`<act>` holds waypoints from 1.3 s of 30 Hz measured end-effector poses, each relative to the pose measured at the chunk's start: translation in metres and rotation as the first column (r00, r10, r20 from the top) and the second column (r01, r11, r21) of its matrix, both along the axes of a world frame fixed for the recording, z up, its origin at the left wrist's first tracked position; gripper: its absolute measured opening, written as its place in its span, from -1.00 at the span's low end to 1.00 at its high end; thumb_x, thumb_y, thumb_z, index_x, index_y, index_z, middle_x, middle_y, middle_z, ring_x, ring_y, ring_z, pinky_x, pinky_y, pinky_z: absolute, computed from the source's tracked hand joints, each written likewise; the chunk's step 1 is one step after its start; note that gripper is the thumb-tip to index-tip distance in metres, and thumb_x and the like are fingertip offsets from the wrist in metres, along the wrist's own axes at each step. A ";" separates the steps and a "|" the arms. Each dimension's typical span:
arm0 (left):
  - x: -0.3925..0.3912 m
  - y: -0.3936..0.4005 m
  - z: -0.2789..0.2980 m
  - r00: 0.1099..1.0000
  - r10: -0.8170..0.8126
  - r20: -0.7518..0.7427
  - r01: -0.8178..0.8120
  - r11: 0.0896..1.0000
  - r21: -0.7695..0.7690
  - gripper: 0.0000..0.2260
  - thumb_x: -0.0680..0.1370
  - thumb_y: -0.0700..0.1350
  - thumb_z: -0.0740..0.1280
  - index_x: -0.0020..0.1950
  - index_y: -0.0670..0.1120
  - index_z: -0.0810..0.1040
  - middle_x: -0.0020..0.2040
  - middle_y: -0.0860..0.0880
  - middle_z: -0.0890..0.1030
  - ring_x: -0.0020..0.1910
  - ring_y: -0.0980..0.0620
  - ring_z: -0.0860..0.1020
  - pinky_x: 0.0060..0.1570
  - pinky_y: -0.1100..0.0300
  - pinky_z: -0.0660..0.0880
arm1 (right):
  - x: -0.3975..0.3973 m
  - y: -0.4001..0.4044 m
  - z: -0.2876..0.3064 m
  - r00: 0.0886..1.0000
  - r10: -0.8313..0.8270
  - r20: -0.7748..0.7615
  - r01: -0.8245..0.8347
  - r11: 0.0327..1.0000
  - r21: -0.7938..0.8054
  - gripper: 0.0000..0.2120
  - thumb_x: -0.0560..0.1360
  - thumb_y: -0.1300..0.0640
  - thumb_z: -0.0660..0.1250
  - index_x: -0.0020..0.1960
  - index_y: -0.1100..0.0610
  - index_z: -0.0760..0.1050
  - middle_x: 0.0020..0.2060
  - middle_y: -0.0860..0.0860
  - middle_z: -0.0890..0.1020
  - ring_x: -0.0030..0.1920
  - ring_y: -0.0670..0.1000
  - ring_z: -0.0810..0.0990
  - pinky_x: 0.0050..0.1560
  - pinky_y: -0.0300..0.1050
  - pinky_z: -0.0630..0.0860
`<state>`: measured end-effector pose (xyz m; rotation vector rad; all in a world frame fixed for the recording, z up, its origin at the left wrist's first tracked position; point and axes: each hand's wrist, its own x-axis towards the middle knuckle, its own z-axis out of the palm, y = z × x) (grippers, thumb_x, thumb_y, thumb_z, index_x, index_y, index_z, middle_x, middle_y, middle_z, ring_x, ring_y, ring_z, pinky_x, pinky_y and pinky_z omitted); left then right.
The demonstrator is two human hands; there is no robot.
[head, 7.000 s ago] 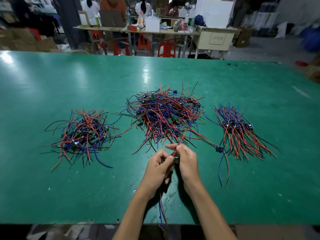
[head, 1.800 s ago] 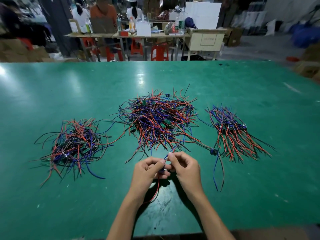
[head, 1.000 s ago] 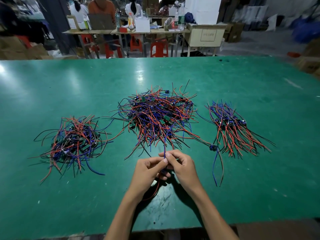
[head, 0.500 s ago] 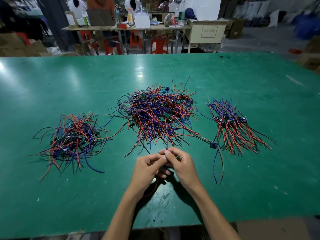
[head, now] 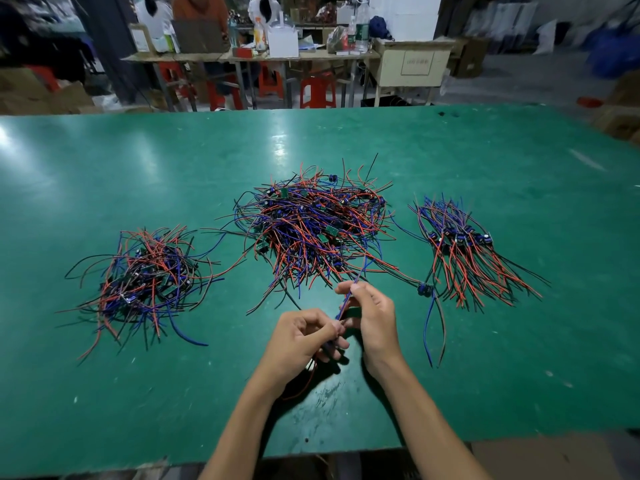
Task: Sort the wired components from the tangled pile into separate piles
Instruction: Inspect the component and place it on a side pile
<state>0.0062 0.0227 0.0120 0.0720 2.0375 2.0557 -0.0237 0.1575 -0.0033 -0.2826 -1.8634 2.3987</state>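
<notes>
We've got both hands low in the middle of the green worktop point(head: 104, 393), working on one wired component point(head: 341, 311). Our left hand point(head: 299, 341) has its fingers curled round the lower end of it, and a red wire loops out underneath the palm onto the worktop. Our right hand point(head: 372, 317) pinches the blue and red leads a bit higher up between thumb and fingertips, so the wires run up at a slant from one hand to the other and on toward the big heap. The hands sit close together, nearly touching, both gripping that same piece.

The tangled pile point(head: 315, 223) sits just beyond our fingers, dead centre: red, blue and black wires with little green boards and dark blue parts mixed in. Off to the left, well apart, there's a messier sorted pile point(head: 145, 278), wires curling every way. On the right is a tidier pile point(head: 464, 251) with its small parts lined up in a row and the leads fanned out toward the near right. Between that one and our right hand lies a single loose component point(head: 425, 289), its long blue and dark leads trailing toward us.

Back behind the worktop there are cluttered tables, red stools point(head: 317, 91) and a few people seated.
</notes>
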 end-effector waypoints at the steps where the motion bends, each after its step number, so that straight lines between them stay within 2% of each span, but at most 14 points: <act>1: 0.000 -0.001 0.000 1.000 -0.009 0.002 0.009 1.000 -0.003 -0.84 0.59 -0.31 0.36 -0.19 -0.20 0.63 -0.24 -0.24 0.71 -0.41 0.01 0.61 -0.40 0.28 0.49 | -0.002 0.000 0.001 1.000 -0.013 0.004 0.013 1.000 -0.016 -0.68 0.62 0.20 0.23 -0.19 0.08 0.68 -0.24 0.00 0.66 -0.37 -0.09 0.52 -0.48 -0.19 0.48; 4: 0.001 -0.004 0.001 0.999 -0.045 0.011 0.045 0.999 -0.021 -0.86 0.58 -0.29 0.38 -0.18 -0.25 0.62 -0.24 -0.25 0.70 -0.41 -0.02 0.62 -0.41 0.28 0.47 | -0.008 0.001 0.003 0.997 -0.068 0.025 0.070 0.995 -0.076 -0.68 0.63 0.22 0.20 -0.17 0.10 0.66 -0.15 -0.01 0.70 -0.28 -0.11 0.54 -0.45 -0.14 0.53; 6: 0.003 -0.006 0.001 0.996 -0.085 0.011 0.085 0.995 -0.049 -0.87 0.58 -0.28 0.39 -0.17 -0.27 0.62 -0.24 -0.25 0.71 -0.40 -0.03 0.63 -0.41 0.28 0.47 | -0.013 0.004 0.004 0.988 -0.137 0.065 0.147 0.969 -0.199 -0.71 0.65 0.23 0.18 -0.14 0.14 0.62 -0.16 0.01 0.69 -0.28 -0.10 0.54 -0.41 -0.12 0.56; 10: 0.005 -0.006 0.003 0.993 -0.113 0.014 0.114 0.992 -0.057 -0.88 0.57 -0.27 0.41 -0.17 -0.23 0.64 -0.22 -0.24 0.71 -0.38 -0.03 0.64 -0.40 0.28 0.47 | -0.015 0.013 0.003 0.977 -0.190 0.096 0.213 0.887 -0.409 -0.75 0.68 0.22 0.17 -0.07 0.16 0.58 -0.20 0.00 0.67 -0.23 -0.07 0.52 -0.26 -0.24 0.52; 13: 0.004 -0.007 0.002 0.999 -0.038 0.032 0.038 0.999 0.003 -0.88 0.58 -0.28 0.38 -0.13 -0.29 0.65 -0.19 -0.25 0.72 -0.38 -0.02 0.64 -0.39 0.28 0.50 | -0.009 0.016 0.002 0.996 -0.090 0.027 0.093 0.919 -0.383 -0.72 0.70 0.08 0.17 0.03 0.11 0.64 -0.17 -0.01 0.70 -0.21 -0.11 0.56 -0.16 -0.24 0.48; 16: 0.003 -0.005 0.002 0.999 0.024 0.038 -0.026 0.999 0.043 -0.85 0.60 -0.25 0.36 -0.08 -0.31 0.65 -0.17 -0.24 0.72 -0.39 -0.02 0.64 -0.40 0.28 0.51 | 0.001 0.016 0.001 0.995 0.091 -0.043 -0.097 0.982 -0.161 -0.61 0.60 -0.17 0.28 0.07 0.10 0.70 -0.09 0.02 0.72 -0.15 -0.08 0.58 -0.12 -0.23 0.50; 18: 0.003 -0.003 0.003 0.999 0.034 0.035 -0.036 0.998 0.052 -0.85 0.60 -0.22 0.37 -0.06 -0.29 0.67 -0.17 -0.22 0.73 -0.38 -0.02 0.65 -0.39 0.27 0.53 | 0.008 0.015 0.001 0.973 0.221 -0.068 -0.223 0.975 -0.019 -0.63 0.49 -0.17 0.38 0.05 0.10 0.72 -0.07 0.02 0.72 -0.17 -0.05 0.59 -0.16 -0.24 0.52; 20: 0.003 -0.003 0.002 0.999 0.041 0.027 -0.043 0.997 0.069 -0.84 0.60 -0.19 0.38 -0.04 -0.25 0.70 -0.15 -0.21 0.73 -0.36 -0.04 0.66 -0.36 0.26 0.55 | 0.012 0.014 0.001 0.953 0.294 -0.070 -0.294 0.956 0.010 -0.72 0.48 -0.08 0.45 0.02 0.12 0.72 -0.10 0.02 0.72 -0.20 -0.06 0.63 -0.21 -0.24 0.56; 23: 0.001 -0.006 0.003 0.998 0.038 0.050 -0.044 0.992 0.120 -0.80 0.60 -0.09 0.37 -0.01 -0.17 0.73 -0.08 -0.22 0.73 -0.31 -0.06 0.68 -0.32 0.25 0.59 | 0.013 0.012 0.004 0.962 0.268 -0.062 -0.269 0.963 -0.018 -0.79 0.52 0.00 0.44 0.03 0.12 0.72 -0.17 0.06 0.71 -0.22 -0.05 0.63 -0.20 -0.24 0.59; 26: -0.003 -0.011 0.004 0.993 0.006 0.114 -0.030 0.977 0.213 -0.75 0.55 0.01 0.39 0.05 -0.12 0.74 0.01 -0.24 0.72 -0.23 -0.13 0.71 -0.24 0.21 0.63 | 0.012 0.008 0.008 0.987 0.144 -0.067 -0.148 0.987 -0.061 -0.83 0.55 0.02 0.44 0.01 0.11 0.71 -0.17 0.14 0.73 -0.26 0.03 0.67 -0.19 -0.18 0.62; 29: -0.004 -0.024 0.002 0.989 -0.108 0.099 0.078 0.960 0.268 -0.72 0.53 -0.11 0.45 0.22 -0.13 0.68 0.15 -0.24 0.68 -0.05 -0.17 0.72 -0.07 0.19 0.62 | 0.013 0.007 0.011 0.998 0.012 -0.070 -0.024 0.985 -0.169 -0.86 0.56 0.07 0.39 0.01 0.11 0.69 -0.11 0.27 0.72 -0.19 0.15 0.72 -0.21 -0.06 0.67; 31: -0.003 -0.031 0.000 0.983 -0.168 0.074 0.143 0.954 0.264 -0.66 0.54 -0.25 0.44 0.32 -0.16 0.61 0.20 -0.23 0.66 0.01 -0.16 0.70 0.01 0.19 0.60 | 0.014 0.008 0.014 0.998 -0.034 -0.053 0.021 0.976 -0.219 -0.88 0.58 0.09 0.38 -0.01 0.07 0.69 -0.15 0.26 0.71 -0.19 0.16 0.73 -0.27 -0.05 0.67; 35: 0.001 -0.029 0.001 0.988 -0.143 0.061 0.126 0.965 0.231 -0.64 0.55 -0.33 0.38 0.35 -0.19 0.56 0.17 -0.22 0.68 -0.04 -0.09 0.71 -0.05 0.22 0.61 | 0.014 0.009 0.014 0.997 -0.063 -0.032 0.053 0.966 -0.255 -0.87 0.58 0.07 0.39 -0.05 -0.02 0.72 -0.21 0.15 0.71 -0.23 0.14 0.74 -0.32 -0.10 0.66; 39: 0.003 -0.028 0.001 0.996 -0.079 0.050 0.064 0.966 0.252 -0.66 0.54 -0.32 0.39 0.32 -0.19 0.57 0.13 -0.24 0.69 -0.12 -0.09 0.71 -0.11 0.21 0.62 | 0.012 0.014 0.010 0.999 -0.010 -0.038 -0.002 0.952 -0.306 -0.83 0.53 0.04 0.40 0.06 0.06 0.70 -0.15 0.18 0.72 -0.17 0.13 0.75 -0.22 -0.10 0.67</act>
